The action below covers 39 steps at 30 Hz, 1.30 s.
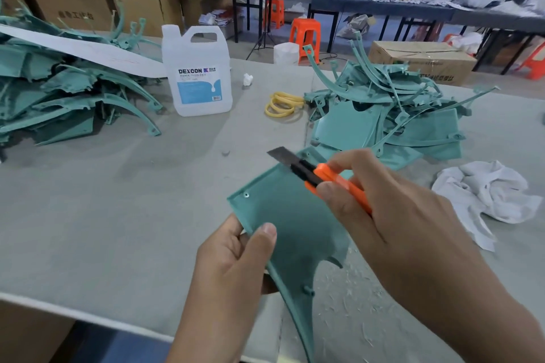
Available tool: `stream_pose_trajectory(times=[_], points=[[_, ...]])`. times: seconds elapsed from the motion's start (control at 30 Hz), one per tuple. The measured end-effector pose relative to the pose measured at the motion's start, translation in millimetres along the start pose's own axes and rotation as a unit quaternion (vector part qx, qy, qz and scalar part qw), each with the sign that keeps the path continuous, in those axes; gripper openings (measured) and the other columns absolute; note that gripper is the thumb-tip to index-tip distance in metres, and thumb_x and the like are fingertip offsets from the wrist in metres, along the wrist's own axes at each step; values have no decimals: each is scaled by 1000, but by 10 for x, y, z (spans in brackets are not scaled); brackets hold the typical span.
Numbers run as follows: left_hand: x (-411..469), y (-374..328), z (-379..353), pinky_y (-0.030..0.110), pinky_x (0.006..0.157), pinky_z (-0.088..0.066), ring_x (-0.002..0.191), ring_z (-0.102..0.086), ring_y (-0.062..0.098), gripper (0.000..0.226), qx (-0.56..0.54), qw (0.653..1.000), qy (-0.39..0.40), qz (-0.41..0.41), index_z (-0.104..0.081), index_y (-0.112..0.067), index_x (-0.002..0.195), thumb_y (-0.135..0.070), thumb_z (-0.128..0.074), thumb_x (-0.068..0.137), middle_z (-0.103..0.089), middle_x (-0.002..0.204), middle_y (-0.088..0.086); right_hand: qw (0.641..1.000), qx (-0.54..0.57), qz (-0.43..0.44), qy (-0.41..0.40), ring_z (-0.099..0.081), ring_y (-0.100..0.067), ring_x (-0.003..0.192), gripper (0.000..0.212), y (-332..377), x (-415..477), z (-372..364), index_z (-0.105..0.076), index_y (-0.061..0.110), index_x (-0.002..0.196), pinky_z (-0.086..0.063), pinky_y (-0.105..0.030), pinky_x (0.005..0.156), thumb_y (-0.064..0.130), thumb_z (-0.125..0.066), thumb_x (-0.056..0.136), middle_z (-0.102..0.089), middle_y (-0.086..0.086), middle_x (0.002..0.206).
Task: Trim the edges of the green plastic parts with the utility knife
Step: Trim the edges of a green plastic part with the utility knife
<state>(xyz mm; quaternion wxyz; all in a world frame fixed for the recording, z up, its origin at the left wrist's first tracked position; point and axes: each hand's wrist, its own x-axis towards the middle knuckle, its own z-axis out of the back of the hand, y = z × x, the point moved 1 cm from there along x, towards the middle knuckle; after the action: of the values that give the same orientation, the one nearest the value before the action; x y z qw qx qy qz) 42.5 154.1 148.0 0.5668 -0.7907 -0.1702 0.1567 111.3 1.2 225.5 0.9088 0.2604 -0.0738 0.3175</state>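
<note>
Left grip (233, 268), right grip (392, 215): bare (thumbnail (269, 229) short)

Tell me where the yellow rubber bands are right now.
In the head view, the yellow rubber bands lie on the table near mid-frame, between the white DEXCON jug on their left and the right-hand pile of green parts.

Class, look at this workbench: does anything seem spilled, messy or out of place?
Yes. Pale plastic shavings are scattered over the table beneath the right hand holding the utility knife, and a crumpled white cloth lies beside a heap of green parts.
</note>
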Motion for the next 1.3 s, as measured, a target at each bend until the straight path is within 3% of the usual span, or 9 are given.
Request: stream_pose_trajectory(times=[0.27,0.47,0.57,0.67,0.8,0.93,1.03,1.17,1.3], points=[[-53,-33,-119,35,52,-59,66,-75,28,32,15,1000,-14,7,-75,-31,86,-11,-55,99,-75,73,12,990,-45,34,126,-60,-19,92,37,274,5,-87,-20,52,123,-49,-41,81,66,-13,90,-52,11,111],[-116,-67,-106,34,53,-59,66,-75,29,36,14,1000,-12,-14,-76,-31,89,-6,-51,100,-76,76,13,999,-27,33,20,-58,-8,64,33,94,16,-197,-37,52,119,-49,-31,57,67,-16,99,-56,15,90],[-148,-88,-61,33,51,-58,66,-75,29,37,-1,999,-25,-22,-76,-30,91,-4,-50,100,-76,80,15,999,-41,-18,-21,-61,-15,67,32,-176,142,-159,-40,48,120,-55,-44,65,64,-23,100,-61,11,95],[-136,-71,-47,33,51,-58,67,-75,28,39,-20,999,-31,-6,-76,-30,90,-3,-50,99,-77,82,15,995,-72,-56,-40,-62,-25,78,26,-341,194,-102,-43,44,120,-52,-45,72,58,-31,101,-64,5,101],[-119,-32,-94,34,52,-59,68,-75,29,40,-5,1000,-24,2,-76,-31,88,-4,-50,100,-77,79,14,1000,-19,-18,-12,-58,-10,63,25,-98,49,-137,-40,52,118,-53,-40,59,65,-28,100,-57,16,86],[-120,-16,-115,35,54,-59,68,-75,30,38,14,1000,-10,2,-76,-33,90,-6,-51,101,-76,78,14,999,-4,9,49,-59,-7,68,37,61,-30,-230,-36,57,119,-51,-33,60,72,-17,90,-57,16,89],[-151,-36,-68,34,53,-59,66,-75,28,32,20,1000,-11,-14,-76,-33,93,-8,-57,100,-76,79,14,1000,-26,-16,5,-57,-9,61,32,-196,118,-171,-41,51,116,-54,-40,59,68,-22,98,-56,13,80],[-210,-94,-38,35,55,-59,70,-76,29,25,12,1000,-8,-13,-76,-37,98,-25,-60,83,-77,83,13,989,-128,-77,-4,-62,-25,77,26,-541,310,-36,-48,37,118,-53,-44,73,53,-33,104,-64,4,91],[-180,-95,-63,34,52,-58,67,-75,28,28,-14,1000,-15,9,-78,-34,92,-10,-64,96,-77,82,15,994,-86,-40,-57,-53,-11,63,24,-364,246,102,-48,43,116,-43,-36,59,58,-37,100,-53,16,74]])
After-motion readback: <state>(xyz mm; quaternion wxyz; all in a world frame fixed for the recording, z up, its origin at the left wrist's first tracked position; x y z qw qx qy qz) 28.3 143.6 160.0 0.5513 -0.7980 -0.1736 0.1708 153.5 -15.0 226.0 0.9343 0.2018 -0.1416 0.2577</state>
